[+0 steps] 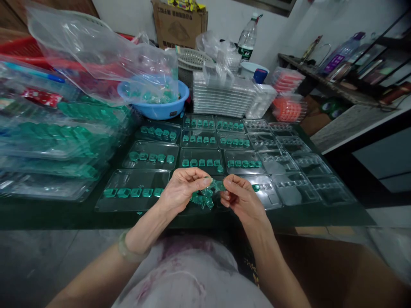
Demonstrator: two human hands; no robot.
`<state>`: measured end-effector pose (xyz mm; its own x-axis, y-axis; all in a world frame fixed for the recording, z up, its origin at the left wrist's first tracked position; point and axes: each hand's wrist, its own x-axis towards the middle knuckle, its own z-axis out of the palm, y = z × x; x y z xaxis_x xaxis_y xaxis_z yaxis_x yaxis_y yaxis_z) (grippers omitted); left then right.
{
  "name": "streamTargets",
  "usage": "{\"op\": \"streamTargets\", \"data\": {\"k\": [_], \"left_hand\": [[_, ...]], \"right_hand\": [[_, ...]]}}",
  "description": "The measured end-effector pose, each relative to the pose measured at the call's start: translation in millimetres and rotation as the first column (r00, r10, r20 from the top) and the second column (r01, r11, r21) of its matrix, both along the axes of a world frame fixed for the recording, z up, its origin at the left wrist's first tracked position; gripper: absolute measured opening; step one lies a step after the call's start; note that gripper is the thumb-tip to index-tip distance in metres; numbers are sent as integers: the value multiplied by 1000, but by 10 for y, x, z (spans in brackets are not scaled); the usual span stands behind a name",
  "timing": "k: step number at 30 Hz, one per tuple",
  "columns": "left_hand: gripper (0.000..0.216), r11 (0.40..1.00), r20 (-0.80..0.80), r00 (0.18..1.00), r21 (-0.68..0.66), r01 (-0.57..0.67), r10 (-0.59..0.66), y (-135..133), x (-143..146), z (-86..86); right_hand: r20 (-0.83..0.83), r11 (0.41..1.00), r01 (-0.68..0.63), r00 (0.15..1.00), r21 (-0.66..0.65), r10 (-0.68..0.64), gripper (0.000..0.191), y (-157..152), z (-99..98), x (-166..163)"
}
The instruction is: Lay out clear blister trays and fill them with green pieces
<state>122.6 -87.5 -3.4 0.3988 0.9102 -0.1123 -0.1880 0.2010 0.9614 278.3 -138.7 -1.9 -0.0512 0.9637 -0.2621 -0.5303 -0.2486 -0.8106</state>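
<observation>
My left hand [181,188] and my right hand [240,197] meet over the table's near edge. Both are closed around a cluster of small green plastic pieces [207,194] held between them. Just beyond the hands lie clear blister trays [133,190] in rows. Those on the left and in the middle each hold a row of green pieces. The trays at the right [297,164] look empty.
A blue bowl [160,109] with green pieces sits under a clear plastic bag [96,55]. Filled trays are piled at the left [48,141]. A stack of empty clear trays [224,96], a water bottle [248,40] and a cardboard box [178,25] stand behind.
</observation>
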Motion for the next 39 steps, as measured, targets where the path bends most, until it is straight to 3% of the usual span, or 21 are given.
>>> {"op": "streamTargets", "data": {"k": [5, 10, 12, 17, 21, 23, 25, 28, 31, 36, 39], "left_hand": [[15, 983, 70, 988, -117, 142, -134, 36, -62, 66], [17, 983, -31, 985, -76, 169, -171, 50, -122, 104], [17, 983, 1, 985, -76, 170, -170, 71, -170, 124], [17, 993, 178, 982, -113, -35, 55, 194, -381, 194], [23, 988, -2, 998, -143, -60, 60, 200, -349, 163], [26, 996, -99, 994, -64, -59, 53, 167, -252, 98], [22, 992, -233, 971, 126, -24, 53, 138, -158, 22], [12, 896, -442, 894, 423, 135, 73, 107, -67, -48], [16, 829, -494, 857, 534, 166, 147, 62, -18, -14], [24, 934, -362, 925, 275, 228, -119, -29, 37, 126], [20, 939, -384, 919, 274, 209, -92, -38, 29, 134]], "right_hand": [[42, 998, -7, 999, 61, 4, 23, 43, -6, -10], [177, 994, -30, 984, 104, 11, 23, 15, -10, -33], [176, 994, -7, 984, 107, -12, 22, -4, -10, 29], [39, 953, 296, 954, 61, -299, 23, -18, -39, 378], [49, 967, 248, 967, 55, -250, 20, -17, -95, 428], [29, 976, 207, 977, 68, -210, 19, -10, -122, 363], [18, 979, 188, 982, 76, -189, 17, -1, -140, 300], [25, 985, 144, 989, 91, -147, 13, 3, -146, 239], [47, 989, 99, 993, 111, -105, 13, 0, -140, 179], [94, 987, 92, 990, 132, -105, 15, 5, -142, 41], [150, 982, 101, 981, 159, -126, 15, -1, -149, 0]]}}
